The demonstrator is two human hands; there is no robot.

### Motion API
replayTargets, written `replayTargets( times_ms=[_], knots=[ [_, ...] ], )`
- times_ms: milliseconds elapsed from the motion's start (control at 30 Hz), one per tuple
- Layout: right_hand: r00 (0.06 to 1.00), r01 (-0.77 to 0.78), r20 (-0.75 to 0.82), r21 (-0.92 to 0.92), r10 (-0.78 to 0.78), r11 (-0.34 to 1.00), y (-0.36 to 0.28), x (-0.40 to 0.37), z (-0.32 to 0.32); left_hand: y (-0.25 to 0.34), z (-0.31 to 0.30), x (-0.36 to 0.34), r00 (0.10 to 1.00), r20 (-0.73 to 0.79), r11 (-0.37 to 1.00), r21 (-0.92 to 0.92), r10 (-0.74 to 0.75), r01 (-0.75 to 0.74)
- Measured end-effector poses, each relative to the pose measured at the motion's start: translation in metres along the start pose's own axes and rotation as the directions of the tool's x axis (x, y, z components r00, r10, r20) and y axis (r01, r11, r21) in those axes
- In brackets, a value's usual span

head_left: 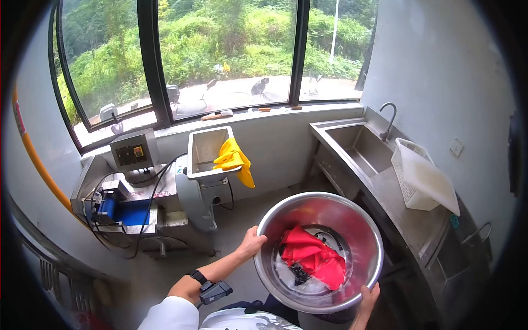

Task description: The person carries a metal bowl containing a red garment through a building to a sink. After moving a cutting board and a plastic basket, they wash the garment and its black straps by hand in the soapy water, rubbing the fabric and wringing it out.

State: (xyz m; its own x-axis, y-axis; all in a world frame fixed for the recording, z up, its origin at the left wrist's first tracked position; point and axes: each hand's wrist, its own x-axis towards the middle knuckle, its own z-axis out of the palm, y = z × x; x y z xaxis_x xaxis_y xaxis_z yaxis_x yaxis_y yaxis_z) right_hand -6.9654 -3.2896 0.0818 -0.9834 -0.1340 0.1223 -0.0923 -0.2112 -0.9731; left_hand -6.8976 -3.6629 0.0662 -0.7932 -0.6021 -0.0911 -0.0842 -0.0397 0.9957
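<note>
Between my two hands is a large round metal basin (363, 231), tilted a little so its inside faces me. My left hand (251, 242) grips its rim on the left side, thumb toward the inside. On the lower right of the rim, my right hand (369, 298) is closed, its fingers partly hidden by the basin. A bunched red cloth (313, 256) lies in the bottom, with black and whitish wet-looking material under and around it that I cannot make out. A strap with a small black device (215, 292) is on my left forearm.
On the left stands a machine with a control box (132, 151) and blue belt (132, 213). Yellow gloves (234, 160) hang over a metal hopper (195, 151). Along the right wall are a steel sink (360, 148), a faucet (389, 118) and a white basket (412, 184) with a board.
</note>
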Motion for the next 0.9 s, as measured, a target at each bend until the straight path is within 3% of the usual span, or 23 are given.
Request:
replayTargets(
  times_ms=[300,467,600,667,733,900],
  knots=[
    [0.999,-0.001,0.041,-0.019,0.002,1.000,0.004,0.074,0.028,0.036,-0.003,0.036,0.997,-0.068,0.993,-0.114,0.021,-0.029],
    [0.998,0.044,0.049,0.057,-0.047,0.997,-0.002,0.126,0.050,0.060,0.004,0.106,0.998,0.014,0.989,-0.141,0.055,-0.052],
    [0.998,-0.036,0.043,0.053,0.034,0.998,-0.017,0.181,0.065,0.082,0.020,0.172,0.994,0.100,0.991,-0.134,0.036,-0.022],
    [0.999,0.007,0.049,0.033,-0.008,0.999,-0.017,0.218,0.072,0.080,0.029,0.219,0.990,0.094,0.984,-0.151,0.108,-0.093],
    [0.999,-0.019,0.049,0.055,0.017,0.998,-0.022,0.252,0.077,0.106,0.046,0.241,0.990,0.140,0.988,-0.156,0.033,-0.011],
    [0.998,0.025,0.058,0.053,-0.028,0.998,-0.022,0.355,0.093,0.139,0.077,0.336,0.983,0.110,0.985,-0.105,0.149,-0.138]
  ],
)
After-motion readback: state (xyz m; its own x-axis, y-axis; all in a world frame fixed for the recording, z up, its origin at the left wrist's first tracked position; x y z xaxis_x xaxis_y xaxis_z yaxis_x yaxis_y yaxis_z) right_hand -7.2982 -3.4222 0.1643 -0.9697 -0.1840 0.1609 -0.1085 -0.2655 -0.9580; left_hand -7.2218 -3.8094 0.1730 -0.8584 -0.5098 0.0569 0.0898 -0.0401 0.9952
